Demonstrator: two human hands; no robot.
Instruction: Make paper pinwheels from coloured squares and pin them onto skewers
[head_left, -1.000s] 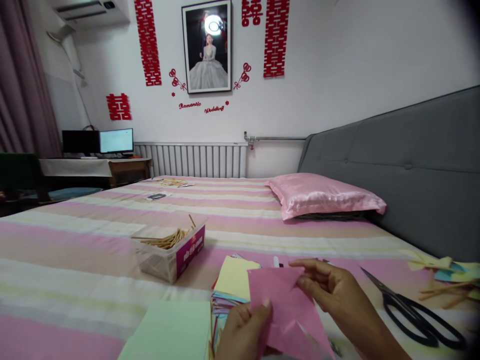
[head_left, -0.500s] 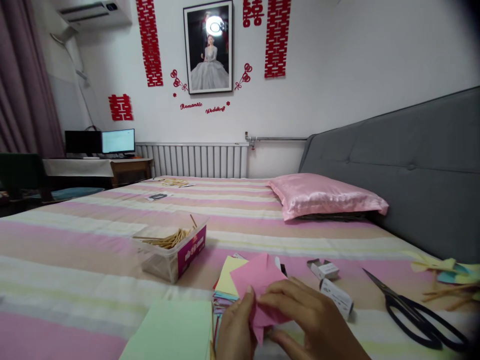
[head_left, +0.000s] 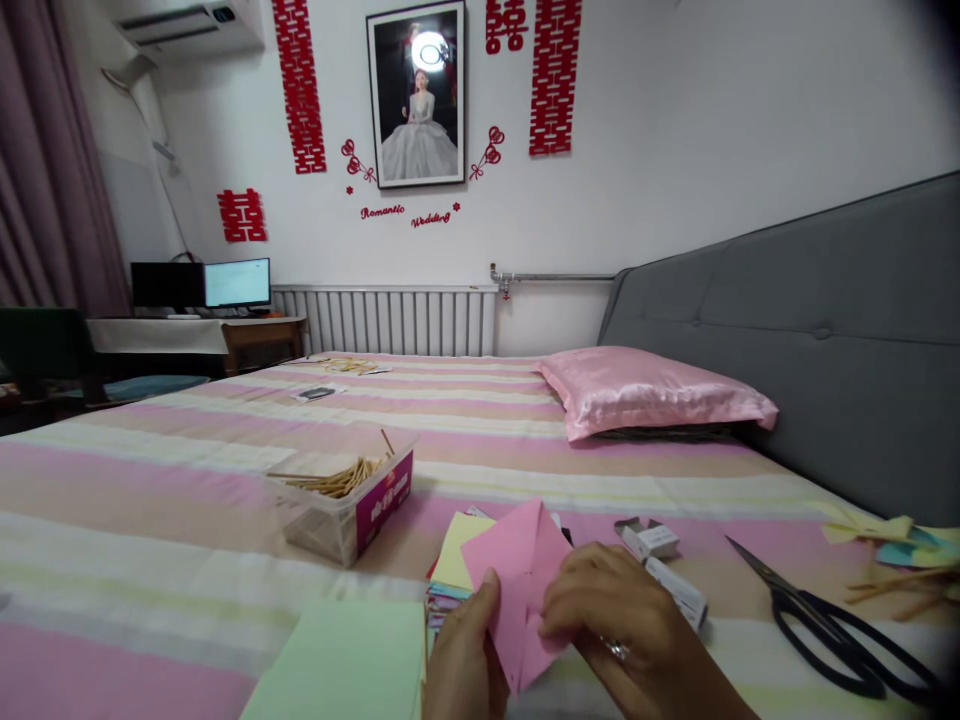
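Note:
A sheet of pink paper [head_left: 521, 580] with crease lines and slits is held up over the bed. My left hand [head_left: 466, 650] grips its lower left edge, thumb on the front. At the right edge, my right hand [head_left: 619, 610] has its fingers closed on the paper; a small shiny bit shows under that hand, too small to name. Behind the pink paper lies a stack of coloured paper [head_left: 450, 560], yellow on top. Light green paper [head_left: 345, 655] lies to the left of my left hand.
A clear plastic box [head_left: 330, 530] of thin wooden sticks stands at left. Two small white boxes [head_left: 656, 540] and black-handled scissors [head_left: 817, 620] lie to the right. Farther right are paper pinwheel-like pieces [head_left: 900, 540] with sticks. A pink pillow [head_left: 652, 390] rests near the headboard.
The pink paper has been opened out flatter, showing its creases and slits. My right hand has shifted right along it, while my left hand keeps its hold.

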